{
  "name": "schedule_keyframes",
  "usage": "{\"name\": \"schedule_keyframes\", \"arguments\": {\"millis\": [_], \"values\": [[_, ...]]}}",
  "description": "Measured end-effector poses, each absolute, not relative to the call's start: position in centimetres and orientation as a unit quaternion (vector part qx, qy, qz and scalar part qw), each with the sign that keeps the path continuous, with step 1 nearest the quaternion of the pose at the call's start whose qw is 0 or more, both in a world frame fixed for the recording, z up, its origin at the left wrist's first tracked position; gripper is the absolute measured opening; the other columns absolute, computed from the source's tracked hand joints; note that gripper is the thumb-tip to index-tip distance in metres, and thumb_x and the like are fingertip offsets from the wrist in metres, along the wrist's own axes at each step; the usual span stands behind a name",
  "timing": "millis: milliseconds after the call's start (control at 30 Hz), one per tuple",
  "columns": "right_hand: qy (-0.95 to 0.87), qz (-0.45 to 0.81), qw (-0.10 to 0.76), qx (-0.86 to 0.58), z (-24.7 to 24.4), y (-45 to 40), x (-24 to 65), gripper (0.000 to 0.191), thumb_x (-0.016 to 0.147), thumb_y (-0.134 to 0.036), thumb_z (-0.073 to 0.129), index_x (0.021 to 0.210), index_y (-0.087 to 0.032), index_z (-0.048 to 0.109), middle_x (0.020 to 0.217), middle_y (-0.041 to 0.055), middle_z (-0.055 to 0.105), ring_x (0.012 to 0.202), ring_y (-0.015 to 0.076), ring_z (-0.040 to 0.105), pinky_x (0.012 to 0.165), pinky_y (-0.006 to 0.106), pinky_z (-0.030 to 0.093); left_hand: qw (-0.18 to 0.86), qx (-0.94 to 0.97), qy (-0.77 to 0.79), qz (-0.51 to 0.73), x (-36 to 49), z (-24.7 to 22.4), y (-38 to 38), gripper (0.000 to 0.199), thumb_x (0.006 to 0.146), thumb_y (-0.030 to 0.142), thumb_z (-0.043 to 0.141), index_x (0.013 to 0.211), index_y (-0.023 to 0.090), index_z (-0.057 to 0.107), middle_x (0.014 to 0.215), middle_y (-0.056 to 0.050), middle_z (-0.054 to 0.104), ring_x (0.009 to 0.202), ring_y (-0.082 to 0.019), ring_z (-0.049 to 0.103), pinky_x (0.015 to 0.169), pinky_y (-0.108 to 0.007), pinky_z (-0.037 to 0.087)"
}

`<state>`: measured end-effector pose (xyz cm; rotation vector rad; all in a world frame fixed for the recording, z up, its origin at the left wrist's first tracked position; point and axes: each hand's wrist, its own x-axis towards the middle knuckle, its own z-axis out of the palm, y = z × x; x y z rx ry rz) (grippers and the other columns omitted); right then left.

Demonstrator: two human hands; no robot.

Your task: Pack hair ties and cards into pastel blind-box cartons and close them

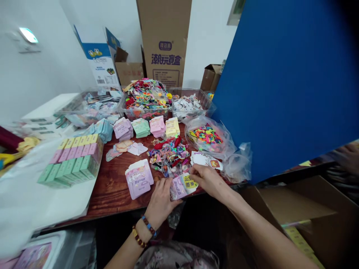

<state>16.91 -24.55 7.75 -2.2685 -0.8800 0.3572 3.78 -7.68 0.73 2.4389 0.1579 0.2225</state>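
Observation:
At the table's front edge, my left hand [161, 200] is closed on a small lilac paper box [177, 188]. The fingers of my right hand [206, 177] pinch a yellow printed card [190, 182] at the box's right end; whether part of the card is inside cannot be told. Left of the box lies a stack of flat lilac box blanks [138, 179]. Just behind my hands sits a tangled heap of colourful beaded trinkets [169, 155]. White cut-out cards [203, 160] lie beyond my right hand.
Stacked flat boxes [141, 128] in several colours stand behind the trinkets. Clear bins [146, 112] line the back. Finished-looking small boxes [73, 160] stand in rows at left. A plastic bag [207, 136] of bright pieces, a blue panel [283, 86] and an open carton [297, 209] are at right.

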Motion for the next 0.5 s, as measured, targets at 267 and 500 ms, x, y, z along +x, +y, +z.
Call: {"name": "schedule_keyframes", "arguments": {"millis": [267,500], "values": [[-0.356,0.146,0.359,-0.850,7.1,-23.5,16.5,0.014,0.086,-0.012,0.055,0.075,-0.019,0.060,0.065,-0.0032,0.058,0.062,0.0107,0.052,0.061,0.022,0.031,0.353,0.927,0.096,0.078,3.5,-1.2,-7.0,0.070,0.076,0.025,0.078,0.136,0.019,0.043,0.125,-0.010,0.054,0.123,-0.032,0.051,0.105,-0.051,0.045],[-0.334,0.148,0.375,-0.852,7.2,-24.0,17.3,0.014,0.086,-0.015,0.056,0.076,-0.018,0.065,0.063,-0.0035,0.059,0.058,0.0101,0.052,0.058,0.021,0.032,0.338,0.934,0.089,0.075,4.0,-1.1,-6.7,0.063,0.079,0.024,0.075,0.134,0.017,0.046,0.118,-0.010,0.055,0.118,-0.031,0.051,0.102,-0.049,0.047]]}}
